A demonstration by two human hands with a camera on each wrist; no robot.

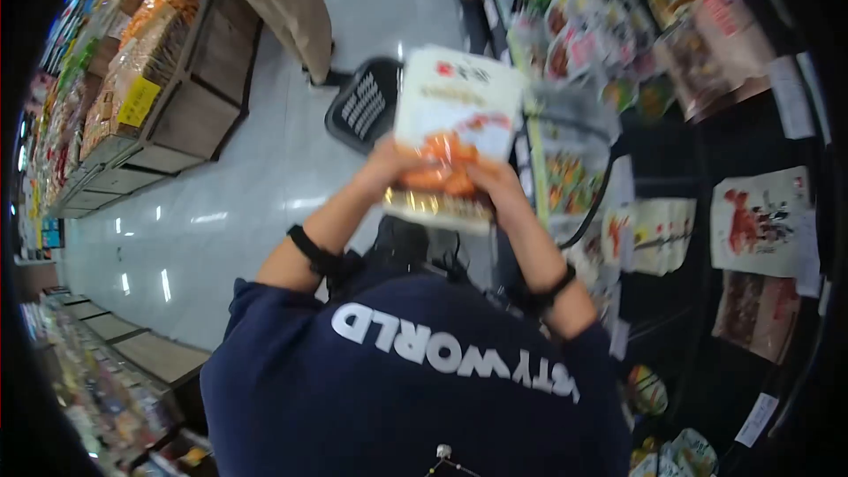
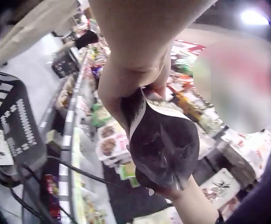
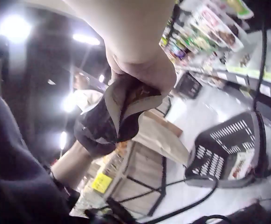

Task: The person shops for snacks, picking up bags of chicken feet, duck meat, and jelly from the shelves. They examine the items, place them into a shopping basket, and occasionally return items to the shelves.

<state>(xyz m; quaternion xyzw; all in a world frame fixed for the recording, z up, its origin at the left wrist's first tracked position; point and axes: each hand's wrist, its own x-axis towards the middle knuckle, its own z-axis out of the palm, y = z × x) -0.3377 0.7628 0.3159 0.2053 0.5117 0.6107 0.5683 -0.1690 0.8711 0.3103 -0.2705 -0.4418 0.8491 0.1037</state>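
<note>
Both hands hold a large white snack bag (image 1: 459, 106) with an orange food picture, up in front of the dark blue shirt (image 1: 424, 371). In the head view my left hand (image 1: 389, 168) grips its left edge, and my right hand (image 1: 496, 178) grips the right edge, low down. The bag's folded dark bottom (image 2: 165, 140) faces the left wrist camera, with the left hand (image 2: 135, 77) curled over one side. From the right wrist camera, the right hand (image 3: 142, 70) wraps the near side of the bag (image 3: 119, 109); the left hand (image 3: 100, 147) shows beyond.
A black shopping basket (image 1: 362, 106), with a white package (image 3: 242, 164) inside, is past the bag. A person in beige trousers (image 1: 287, 13) stands beyond it. Packaged snacks (image 1: 574, 26) line the right-hand shelves; a wooden display bin (image 1: 190, 97) stands left. A black cable (image 3: 205, 193) loops nearby.
</note>
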